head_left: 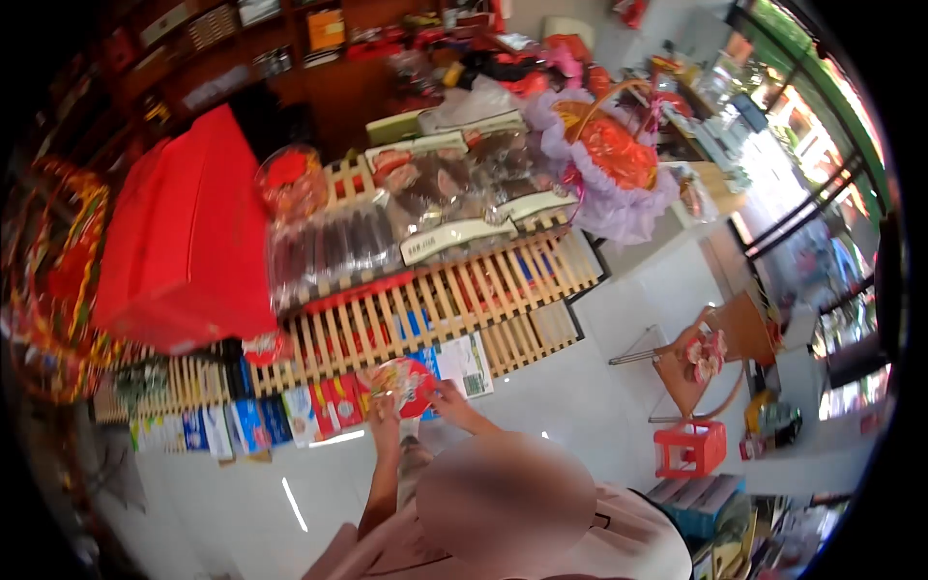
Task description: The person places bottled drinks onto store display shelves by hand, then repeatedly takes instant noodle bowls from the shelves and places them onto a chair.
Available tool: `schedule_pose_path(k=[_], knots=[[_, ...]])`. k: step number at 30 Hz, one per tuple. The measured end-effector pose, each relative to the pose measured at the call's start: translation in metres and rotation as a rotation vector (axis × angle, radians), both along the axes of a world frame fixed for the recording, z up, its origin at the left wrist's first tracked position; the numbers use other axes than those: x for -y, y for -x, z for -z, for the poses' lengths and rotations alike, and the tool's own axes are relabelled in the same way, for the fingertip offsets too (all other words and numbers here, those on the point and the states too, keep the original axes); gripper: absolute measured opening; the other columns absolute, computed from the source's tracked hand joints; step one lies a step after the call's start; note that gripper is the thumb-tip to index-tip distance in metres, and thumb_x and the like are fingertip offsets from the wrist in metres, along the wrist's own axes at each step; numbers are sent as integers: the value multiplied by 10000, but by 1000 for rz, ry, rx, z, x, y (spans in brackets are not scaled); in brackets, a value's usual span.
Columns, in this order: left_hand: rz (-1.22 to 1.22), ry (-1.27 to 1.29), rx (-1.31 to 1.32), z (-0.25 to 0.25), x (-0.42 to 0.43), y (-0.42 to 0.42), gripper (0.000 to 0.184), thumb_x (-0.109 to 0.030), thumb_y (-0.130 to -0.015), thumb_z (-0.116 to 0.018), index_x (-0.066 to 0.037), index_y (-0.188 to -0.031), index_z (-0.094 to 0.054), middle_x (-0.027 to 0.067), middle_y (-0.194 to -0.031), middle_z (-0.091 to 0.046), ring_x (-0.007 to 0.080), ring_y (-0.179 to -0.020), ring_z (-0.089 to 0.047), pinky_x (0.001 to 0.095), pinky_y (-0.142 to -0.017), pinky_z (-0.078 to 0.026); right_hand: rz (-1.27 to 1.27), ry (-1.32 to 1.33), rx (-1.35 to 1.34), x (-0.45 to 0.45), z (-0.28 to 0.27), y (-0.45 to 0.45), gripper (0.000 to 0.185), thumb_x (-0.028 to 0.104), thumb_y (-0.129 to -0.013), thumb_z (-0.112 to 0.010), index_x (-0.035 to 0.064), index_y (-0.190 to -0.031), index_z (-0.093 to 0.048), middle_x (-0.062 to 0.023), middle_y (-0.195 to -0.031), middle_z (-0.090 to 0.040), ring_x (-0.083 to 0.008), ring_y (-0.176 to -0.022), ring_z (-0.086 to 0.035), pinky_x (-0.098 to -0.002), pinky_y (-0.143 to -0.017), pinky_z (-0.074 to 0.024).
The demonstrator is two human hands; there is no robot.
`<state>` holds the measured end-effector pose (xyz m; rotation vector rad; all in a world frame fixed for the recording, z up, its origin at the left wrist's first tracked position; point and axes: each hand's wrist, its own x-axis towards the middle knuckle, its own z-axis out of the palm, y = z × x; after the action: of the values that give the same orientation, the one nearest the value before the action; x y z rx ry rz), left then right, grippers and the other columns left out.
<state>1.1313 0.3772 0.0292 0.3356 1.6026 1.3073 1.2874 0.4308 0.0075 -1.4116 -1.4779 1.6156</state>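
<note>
Close to the front edge of the slatted rack, a red printed packet with a patterned, partly shiny left side is held up between both hands. My left hand grips its lower left edge, with the fingers partly hidden behind it. On the right edge, my right hand has its fingers closed against the packet. The exact contents cannot be made out. Just behind the packet is the wooden slatted rack. Colourful printed bags and boxes line its lower front, below and left of the packet.
A large red box stands on the rack's left. Clear-wrapped dark goods and a lilac-trimmed basket sit further along. To the right are a brown chair and a red stool on the pale tiled floor.
</note>
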Motion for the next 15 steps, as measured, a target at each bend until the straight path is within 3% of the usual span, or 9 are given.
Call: schedule_pose_path(k=[2,4,5,6,7,9,10,13,15], knots=[[-52,-205,38,17,-18,44,345,-281,-889,-530,-75,-1164,-502,20,-947,-549,72,-738,-487,192,-548,-372,-54,-112,-9,-29,8,49,432,310,-868,-550,79,-1229,-494,-115,-939,-496,-127,-632,-542,-259,-536,-463],[-63,-134,-27,14,-30,88,306,-258,-897,-517,-64,-1131,-487,20,-973,-538,85,-702,-471,200,-555,-378,-64,80,-123,-51,-15,97,462,271,-862,-558,83,-1270,-453,-67,-816,-572,-115,-608,-539,-248,-525,-455],[-88,-204,-35,19,-39,107,285,-242,-900,-512,-55,-1113,-484,27,-982,-538,87,-718,-478,198,-570,-384,-29,-60,-155,-56,-34,122,427,249,-846,-576,55,-1215,-488,-54,-782,-587,-108,-580,-545,-244,-506,-449],[-107,-274,-45,27,-47,128,265,-227,-903,-508,-46,-1094,-482,34,-990,-537,90,-734,-486,196,-585,-390,-54,49,-223,-60,19,147,410,252,-830,-589,57,-1179,-495,-47,-787,-600,-104,-571,-556,-237,-495,-447],[-195,-431,202,77,-48,162,257,-225,-908,-498,-30,-1076,-489,47,-978,-551,110,-778,-508,207,-621,-411,-80,174,-169,-66,7,165,411,274,-820,-593,61,-1158,-498,-45,-821,-601,-95,-623,-565,-231,-510,-454],[-260,-455,155,117,-67,187,284,-234,-922,-471,3,-1077,-490,84,-997,-562,155,-855,-538,241,-695,-447,-207,315,-104,-80,0,195,473,326,-803,-595,30,-1152,-475,-97,-886,-597,-153,-753,-594,-280,-608,-477],[-251,-333,-153,102,-69,194,314,-243,-930,-453,22,-1096,-483,109,-1028,-561,179,-887,-545,265,-733,-461,-180,302,-106,-86,2,204,473,326,-803,-595,30,-1152,-475,-97,-886,-597,-153,-753,-594,-280,-608,-477],[-254,-293,-76,34,-85,194,424,-264,-928,-452,62,-1198,-426,186,-1122,-530,244,-953,-555,319,-784,-474,-404,-270,-57,-84,-13,212,611,350,-800,-584,8,-1266,-387,-154,-931,-586,-252,-829,-590,-339,-738,-460],[-361,-252,-115,32,-97,193,505,-320,-909,-484,71,-1222,-415,218,-1071,-550,283,-929,-576,334,-779,-488,-480,6,149,-76,-43,200,689,362,-808,-560,14,-1343,-303,-213,-1043,-566,-312,-940,-565,-368,-844,-416]])
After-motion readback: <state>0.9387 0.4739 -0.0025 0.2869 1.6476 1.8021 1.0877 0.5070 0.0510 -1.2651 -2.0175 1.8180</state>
